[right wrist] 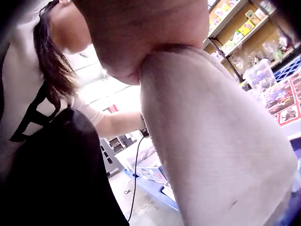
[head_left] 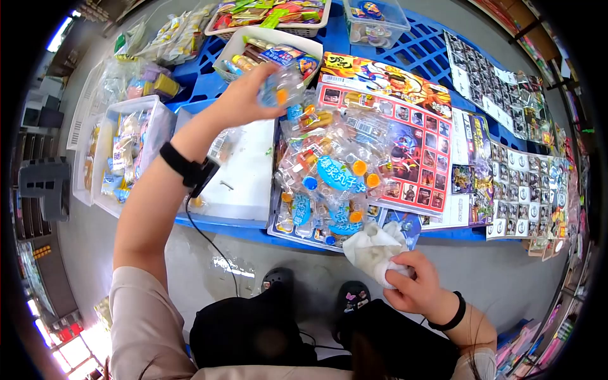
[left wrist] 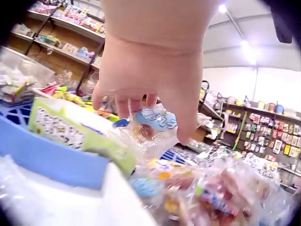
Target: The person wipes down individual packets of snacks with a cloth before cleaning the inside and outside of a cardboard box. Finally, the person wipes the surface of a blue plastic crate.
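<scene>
My left hand [head_left: 244,98] pinches a clear plastic packet [head_left: 286,85] with a blue label and an orange spot, held above the near edge of a white bin. In the left wrist view the fingers hold the packet [left wrist: 153,127] from above. Below and to the right lies a heap of similar clear packets [head_left: 339,171] with blue labels and blue and orange caps. Off the table's front edge, my right hand [head_left: 415,282] grips a bunched white cloth [head_left: 377,250]. That cloth [right wrist: 211,136] hangs down large in the right wrist view.
A white open box [head_left: 244,193] stands left of the heap. Further left is a clear bin [head_left: 158,120] of wrapped snacks. A red-bordered picture sheet [head_left: 418,145] lies right of the heap, near other printed sheets [head_left: 522,190]. A cable [head_left: 218,250] hangs from the left wrist.
</scene>
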